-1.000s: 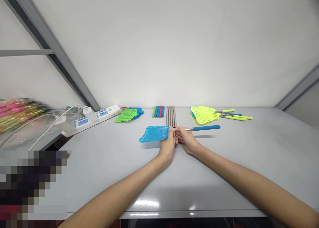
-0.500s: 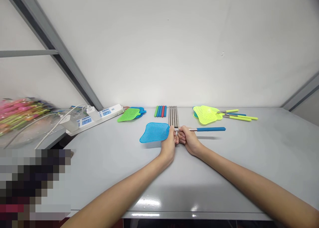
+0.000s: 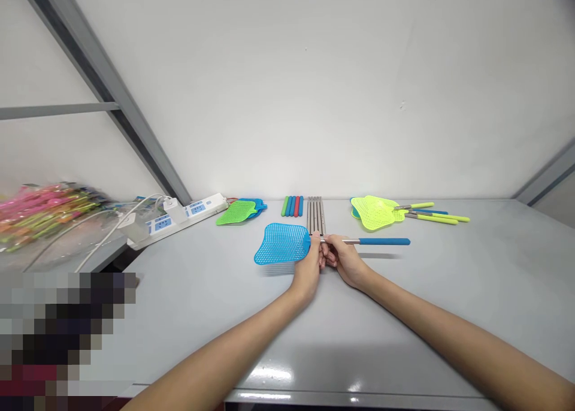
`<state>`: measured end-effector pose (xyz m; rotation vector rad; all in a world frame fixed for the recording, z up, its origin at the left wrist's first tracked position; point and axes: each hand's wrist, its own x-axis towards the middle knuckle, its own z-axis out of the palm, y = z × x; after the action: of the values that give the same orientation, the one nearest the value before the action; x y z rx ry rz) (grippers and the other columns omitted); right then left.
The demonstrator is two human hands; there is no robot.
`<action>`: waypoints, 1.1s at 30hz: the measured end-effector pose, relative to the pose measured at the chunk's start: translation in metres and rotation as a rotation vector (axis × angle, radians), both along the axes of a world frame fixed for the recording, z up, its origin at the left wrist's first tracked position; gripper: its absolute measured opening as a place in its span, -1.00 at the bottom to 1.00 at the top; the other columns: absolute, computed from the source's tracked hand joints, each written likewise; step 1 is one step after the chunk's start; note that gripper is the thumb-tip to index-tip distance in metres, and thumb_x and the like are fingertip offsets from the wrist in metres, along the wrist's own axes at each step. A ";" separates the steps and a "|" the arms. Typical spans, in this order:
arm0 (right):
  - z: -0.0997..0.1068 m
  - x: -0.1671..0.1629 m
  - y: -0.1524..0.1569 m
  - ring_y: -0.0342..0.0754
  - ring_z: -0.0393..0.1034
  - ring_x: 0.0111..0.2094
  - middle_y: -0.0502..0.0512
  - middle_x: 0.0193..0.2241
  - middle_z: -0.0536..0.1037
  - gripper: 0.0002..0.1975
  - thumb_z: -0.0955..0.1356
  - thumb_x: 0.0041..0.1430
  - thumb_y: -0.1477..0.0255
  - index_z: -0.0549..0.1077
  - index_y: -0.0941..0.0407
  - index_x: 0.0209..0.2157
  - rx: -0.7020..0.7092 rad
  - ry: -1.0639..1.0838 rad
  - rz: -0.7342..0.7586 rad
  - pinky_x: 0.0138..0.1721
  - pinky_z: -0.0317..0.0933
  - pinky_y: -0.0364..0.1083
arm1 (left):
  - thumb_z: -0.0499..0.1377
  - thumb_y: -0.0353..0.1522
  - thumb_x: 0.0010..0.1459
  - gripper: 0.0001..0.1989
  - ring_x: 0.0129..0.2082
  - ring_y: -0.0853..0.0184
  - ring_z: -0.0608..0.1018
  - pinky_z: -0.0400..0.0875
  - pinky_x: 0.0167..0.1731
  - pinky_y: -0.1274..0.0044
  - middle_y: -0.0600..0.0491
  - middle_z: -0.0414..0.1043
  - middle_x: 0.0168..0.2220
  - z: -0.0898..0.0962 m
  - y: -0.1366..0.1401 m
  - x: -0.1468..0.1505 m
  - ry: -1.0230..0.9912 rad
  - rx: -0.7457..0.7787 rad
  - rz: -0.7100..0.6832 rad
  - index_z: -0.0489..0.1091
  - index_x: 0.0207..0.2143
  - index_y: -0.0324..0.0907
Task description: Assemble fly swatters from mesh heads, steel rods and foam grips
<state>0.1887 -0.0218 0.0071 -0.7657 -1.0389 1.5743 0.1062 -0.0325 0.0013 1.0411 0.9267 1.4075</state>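
Both hands hold one blue fly swatter [image 3: 282, 244] level above the table, its mesh head to the left and its blue grip to the right. My left hand [image 3: 309, 267] is closed where the head meets the metal rod. Close beside it, my right hand [image 3: 349, 261] pinches the rod, left of the blue grip. Just beyond the hands lie several metal rods [image 3: 316, 213] side by side. Left of those is a row of coloured grips [image 3: 292, 206] in green, blue and red.
Green and blue swatter heads [image 3: 240, 211] lie at the back left, near a white power strip [image 3: 193, 214] with plugged-in adapters. Several swatters with yellow-green heads [image 3: 378, 212] are piled at the back right. Bagged colourful items [image 3: 54, 213] sit far left on the grey table's [image 3: 449, 291] neighbouring surface.
The view has shifted slightly, so everything sits a little lower and further right. Both hands keep their hold on the blue fly swatter; the right thumb and fingers look slightly straighter along the rod.
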 end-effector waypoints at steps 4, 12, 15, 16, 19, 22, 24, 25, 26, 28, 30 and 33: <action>-0.001 0.001 0.000 -0.21 0.15 -0.79 -0.11 -0.88 0.18 -0.67 0.26 -0.02 0.34 0.28 0.14 -0.78 -0.003 0.007 0.003 -0.72 0.01 -0.22 | -0.01 0.00 0.02 -0.50 -0.72 0.49 0.16 0.06 -0.65 0.62 0.17 0.09 -0.76 -0.001 0.000 -0.001 0.001 0.008 -0.021 0.14 -0.74 -0.19; -0.001 0.001 0.002 -0.21 0.15 -0.79 -0.13 -0.88 0.16 -0.66 0.27 -0.01 0.34 0.28 0.14 -0.78 -0.006 0.036 0.017 -0.70 0.04 -0.21 | -0.04 0.01 0.03 -0.48 -0.71 0.50 0.17 0.06 -0.64 0.63 0.16 0.11 -0.73 -0.004 0.002 -0.003 -0.020 0.010 -0.051 0.15 -0.72 -0.21; -0.002 0.001 0.002 -0.23 0.12 -0.80 -0.13 -0.89 0.16 -0.66 0.27 -0.01 0.35 0.28 0.15 -0.78 -0.004 0.043 0.014 -0.69 0.04 -0.21 | -0.03 0.02 0.02 -0.48 -0.71 0.51 0.17 0.05 -0.65 0.63 0.16 0.11 -0.73 -0.003 0.001 -0.002 -0.035 -0.001 -0.053 0.14 -0.72 -0.21; -0.002 0.000 0.002 -0.23 0.11 -0.80 -0.13 -0.89 0.17 -0.66 0.27 -0.01 0.35 0.28 0.15 -0.78 -0.004 0.044 0.013 -0.69 0.05 -0.21 | -0.03 0.02 0.02 -0.49 -0.71 0.51 0.17 0.05 -0.65 0.63 0.17 0.11 -0.72 -0.002 0.001 -0.002 -0.040 -0.006 -0.056 0.14 -0.71 -0.21; -0.001 0.000 0.001 -0.24 0.12 -0.80 -0.11 -0.88 0.21 -0.65 0.27 -0.01 0.35 0.29 0.15 -0.78 -0.004 0.047 0.020 -0.68 0.06 -0.21 | -0.03 0.01 0.03 -0.50 -0.70 0.50 0.18 0.08 -0.64 0.63 0.17 0.10 -0.72 -0.001 0.001 -0.002 -0.057 -0.018 -0.066 0.13 -0.70 -0.20; 0.000 0.000 0.001 -0.23 0.14 -0.79 -0.09 -0.86 0.25 -0.65 0.28 -0.02 0.34 0.27 0.15 -0.79 -0.008 0.053 0.034 -0.67 0.06 -0.21 | -0.03 -0.01 0.04 -0.51 -0.71 0.51 0.17 0.07 -0.63 0.62 0.18 0.08 -0.72 -0.001 0.002 -0.001 -0.059 -0.025 -0.064 0.13 -0.70 -0.20; 0.001 0.000 0.000 -0.22 0.15 -0.78 -0.08 -0.86 0.25 -0.64 0.27 -0.02 0.33 0.27 0.15 -0.80 -0.013 0.060 0.041 -0.68 0.06 -0.21 | 0.00 -0.03 0.04 -0.53 -0.71 0.51 0.16 0.06 -0.64 0.62 0.19 0.08 -0.72 -0.002 0.003 -0.001 -0.048 -0.020 -0.066 0.14 -0.71 -0.20; 0.001 0.000 0.000 -0.22 0.16 -0.78 -0.08 -0.87 0.24 -0.64 0.27 -0.03 0.32 0.27 0.15 -0.80 -0.015 0.065 0.042 -0.68 0.05 -0.21 | 0.03 -0.05 0.03 -0.54 -0.71 0.51 0.16 0.06 -0.63 0.62 0.19 0.08 -0.72 -0.003 0.003 -0.002 -0.040 -0.015 -0.070 0.15 -0.71 -0.20; 0.001 0.000 0.000 -0.22 0.16 -0.78 -0.09 -0.88 0.22 -0.65 0.27 -0.03 0.32 0.27 0.15 -0.80 -0.018 0.069 0.042 -0.69 0.04 -0.21 | 0.05 -0.07 0.02 -0.56 -0.71 0.51 0.16 0.06 -0.63 0.62 0.19 0.09 -0.72 -0.003 0.003 -0.002 -0.031 -0.007 -0.076 0.16 -0.70 -0.20; 0.000 0.000 0.000 -0.21 0.17 -0.79 -0.11 -0.90 0.17 -0.65 0.26 -0.04 0.32 0.28 0.15 -0.80 -0.020 0.077 0.041 -0.70 0.02 -0.21 | 0.08 -0.10 0.01 -0.59 -0.70 0.50 0.16 0.07 -0.61 0.61 0.19 0.11 -0.72 -0.004 0.003 -0.002 -0.014 0.008 -0.090 0.19 -0.69 -0.20; 0.000 0.001 0.000 -0.20 0.18 -0.79 -0.11 -0.90 0.16 -0.65 0.26 -0.04 0.33 0.28 0.15 -0.81 -0.018 0.081 0.049 -0.71 0.00 -0.22 | 0.07 -0.11 0.03 -0.59 -0.71 0.50 0.15 0.06 -0.62 0.60 0.19 0.10 -0.73 -0.003 0.003 -0.003 0.002 0.020 -0.102 0.19 -0.69 -0.20; -0.002 0.001 0.000 -0.18 0.21 -0.77 -0.09 -0.90 0.16 -0.64 0.26 -0.04 0.34 0.29 0.16 -0.82 -0.005 0.079 0.075 -0.70 0.00 -0.21 | 0.05 -0.11 0.05 -0.56 -0.72 0.50 0.13 0.05 -0.63 0.60 0.19 0.08 -0.75 -0.001 0.002 -0.004 0.021 0.028 -0.119 0.15 -0.73 -0.19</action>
<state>0.1901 -0.0216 0.0056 -0.6699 -1.0165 1.6581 0.1022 -0.0307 0.0005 1.1154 0.8488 1.3164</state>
